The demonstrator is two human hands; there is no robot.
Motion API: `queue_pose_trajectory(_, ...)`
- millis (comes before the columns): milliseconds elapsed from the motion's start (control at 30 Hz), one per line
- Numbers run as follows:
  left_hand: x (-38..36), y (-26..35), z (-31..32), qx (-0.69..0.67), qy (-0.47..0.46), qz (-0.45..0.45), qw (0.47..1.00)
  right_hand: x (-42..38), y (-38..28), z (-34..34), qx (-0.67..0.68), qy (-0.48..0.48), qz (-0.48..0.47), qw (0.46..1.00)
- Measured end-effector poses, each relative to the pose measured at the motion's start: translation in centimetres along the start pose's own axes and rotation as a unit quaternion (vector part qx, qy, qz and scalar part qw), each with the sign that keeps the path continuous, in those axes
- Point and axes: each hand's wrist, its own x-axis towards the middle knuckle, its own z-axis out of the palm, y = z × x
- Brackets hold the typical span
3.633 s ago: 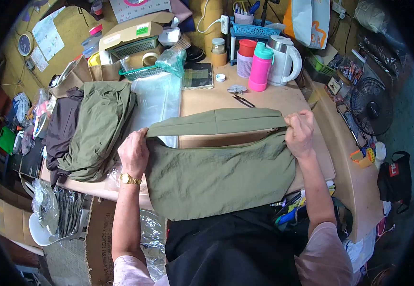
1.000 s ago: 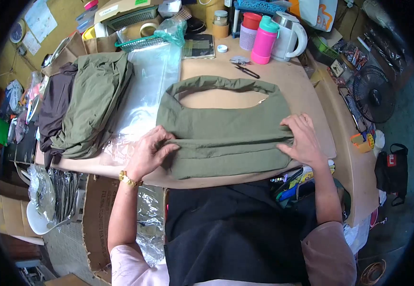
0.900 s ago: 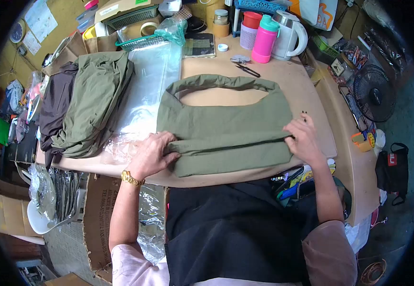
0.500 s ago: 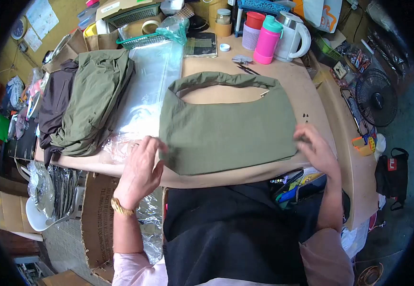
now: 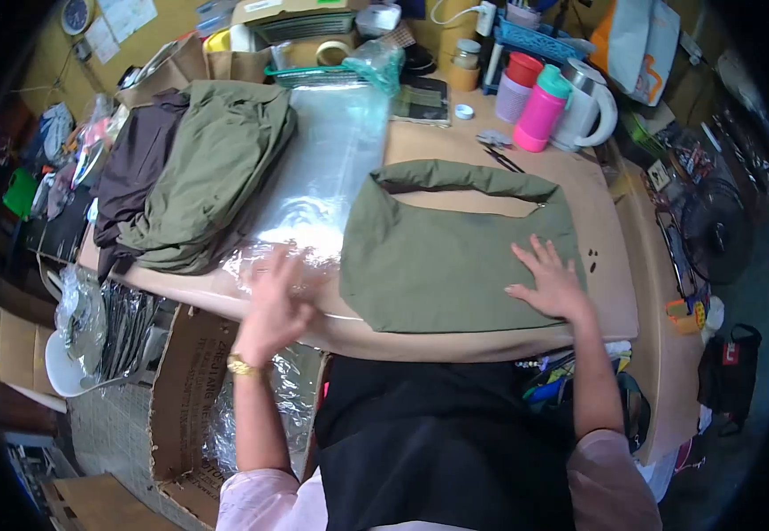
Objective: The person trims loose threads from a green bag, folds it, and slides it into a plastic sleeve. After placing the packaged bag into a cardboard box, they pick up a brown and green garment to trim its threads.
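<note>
An olive green shoulder bag (image 5: 455, 265) lies flat on the table, its padded strap arching away from me. Spread out on the bag's right half is my right hand (image 5: 551, 283), fingers apart and palm down. My left hand (image 5: 276, 301), a little blurred, hovers left of the bag over the table's front edge, with its fingers apart and nothing in them. Just beyond it lies a stack of clear plastic bags (image 5: 327, 168), shiny under the light.
Olive and dark fabric bags (image 5: 216, 168) are heaped at the left. A pink bottle (image 5: 544, 111), a kettle (image 5: 586, 106) and black scissors (image 5: 501, 157) are at the back right. Below the table's front edge stands an open cardboard box (image 5: 185, 398).
My right hand has gone from the bag's right edge onto its front. My left hand has drawn away from the bag's left edge toward the plastic bags. The view has shifted.
</note>
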Motion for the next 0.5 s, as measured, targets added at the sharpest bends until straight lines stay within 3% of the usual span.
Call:
queue_pose_trajectory(33,-0.7,-1.2,-1.0,0.078,0.01,-0.063,0.995,1.2,-0.6,-1.4,0.013,-0.032,-0.03,0.999)
queue_pose_trajectory(67,-1.1,-3.9,-0.4,0.139,0.066,-0.05,0.987,2.4,-1.1,-2.3,0.027,-0.065,-0.058,0.996)
queue_pose_trajectory(100,-0.8,-5.9,0.1,0.106,0.091,-0.052,0.989,3.8,-4.5,-2.5,0.107,0.083,-0.168,0.976)
queue_pose_trajectory(167,0.3,-6.7,-0.5,0.08,0.176,-0.039,0.98,6.3,-13.4,-2.9,0.285,0.101,-0.249,0.92)
queue_pose_trajectory(233,1.5,-4.5,-2.0,0.086,0.252,-0.021,0.964,8.2,-21.6,-1.7,0.303,0.128,-0.336,0.883)
queue_pose_trajectory(333,1.9,-1.6,-4.4,0.075,0.365,-0.031,0.928,11.8,-27.9,0.6,0.286,0.194,-0.36,0.867)
queue_pose_trajectory(400,1.1,-1.3,-3.9,-0.08,0.35,0.003,0.933,14.6,-29.6,1.2,0.308,0.145,-0.352,0.872)
queue_pose_trajectory(433,0.8,-1.3,-3.7,-0.107,0.262,0.032,0.958,14.2,-29.7,0.2,0.338,0.208,-0.349,0.849)
queue_pose_trajectory(467,1.2,-0.8,-3.1,-0.105,0.182,0.016,0.978,13.9,-29.7,-0.8,0.337,0.209,-0.352,0.848)
queue_pose_trajectory(500,2.2,-2.0,-0.9,-0.133,0.151,0.004,0.98,13.4,-29.5,-1.7,0.307,0.242,-0.361,0.847)
